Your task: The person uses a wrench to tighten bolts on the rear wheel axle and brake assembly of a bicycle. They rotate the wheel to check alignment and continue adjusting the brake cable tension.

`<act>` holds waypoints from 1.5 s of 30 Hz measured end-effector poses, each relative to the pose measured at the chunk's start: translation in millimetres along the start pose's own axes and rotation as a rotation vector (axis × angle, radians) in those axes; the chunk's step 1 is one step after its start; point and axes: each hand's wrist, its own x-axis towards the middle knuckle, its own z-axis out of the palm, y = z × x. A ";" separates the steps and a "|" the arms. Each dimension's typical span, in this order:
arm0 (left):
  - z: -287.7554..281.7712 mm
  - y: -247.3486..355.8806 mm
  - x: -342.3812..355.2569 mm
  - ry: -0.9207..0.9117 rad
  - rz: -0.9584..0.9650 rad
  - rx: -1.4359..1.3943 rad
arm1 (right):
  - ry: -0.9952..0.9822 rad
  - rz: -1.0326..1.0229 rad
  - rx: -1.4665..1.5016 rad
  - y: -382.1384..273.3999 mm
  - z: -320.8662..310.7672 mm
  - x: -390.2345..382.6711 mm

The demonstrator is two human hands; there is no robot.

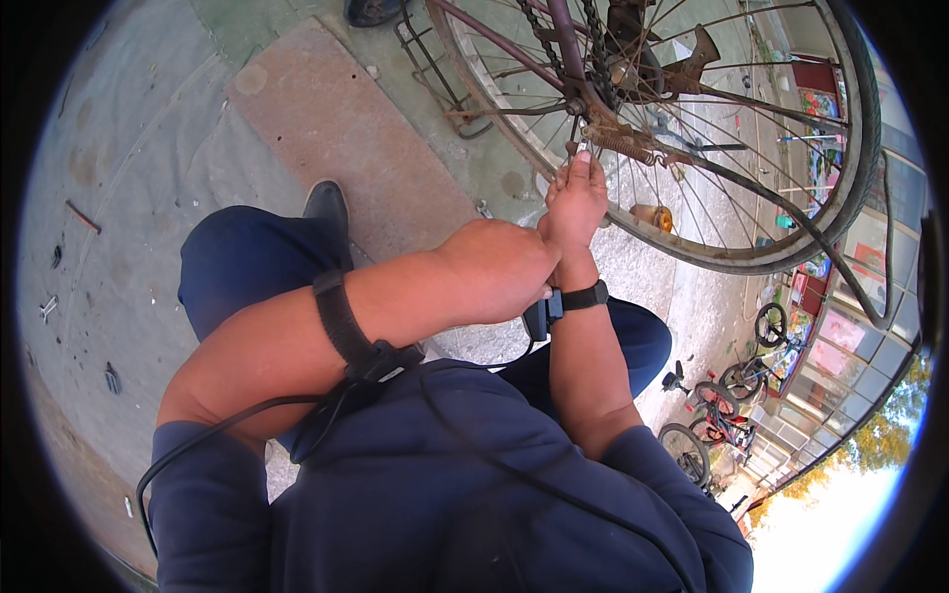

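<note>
My right hand (575,206) reaches up to the bicycle wheel (864,128), beside its hub. Its fingers pinch a small silver metal piece (582,147), of which only the tip shows. Just above that tip are the axle end (575,106) and a rusty coil spring (629,146). My left hand (497,265) is closed and lies against the heel of my right hand, close to the black wrist strap (586,296). Its fingertips are turned away, so what they hold, if anything, is hidden.
A brownish board (346,128) lies on the grey floor (129,188) by my shoe (327,210). An orange reflector (652,217) is near the rim. Dark bent stand tubing (840,262) extends right. Several bicycles (720,420) stand farther off. Cables (208,427) cross my arm and chest.
</note>
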 end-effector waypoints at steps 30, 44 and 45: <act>7.8 -1.9 -0.4 0.016 0.033 0.058 | -0.463 0.419 0.075 -47.1 -58.6 43.8; 8.9 -3.1 -0.2 0.029 0.043 0.074 | -0.163 -0.365 -0.486 -4.1 -49.5 28.0; 8.7 -3.1 -0.8 0.033 0.040 0.073 | -0.123 -0.454 -0.552 -0.9 -46.8 28.0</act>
